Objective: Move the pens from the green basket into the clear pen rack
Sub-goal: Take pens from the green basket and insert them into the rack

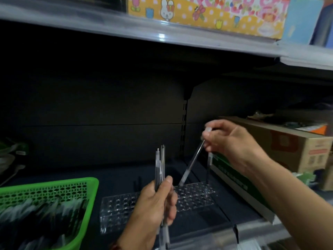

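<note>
A green basket (79,184) at the lower left holds several clear pens with dark ink. The clear pen rack (196,195), a block dotted with holes, lies on the dark shelf in the middle. My left hand (153,210) grips a small bunch of pens (160,165) upright in front of the rack. My right hand (232,143) pinches the top of a single pen (191,164) that slants down, its tip at a hole near the rack's back edge. A further pen (209,168) stands upright at the rack's right end.
A cardboard box (292,147) with green print sits right of the rack, close under my right forearm. A white shelf (108,27) overhead carries a yellow cartoon box (207,13). Dim objects lie at the far left. The shelf's front rail (252,237) runs below the rack.
</note>
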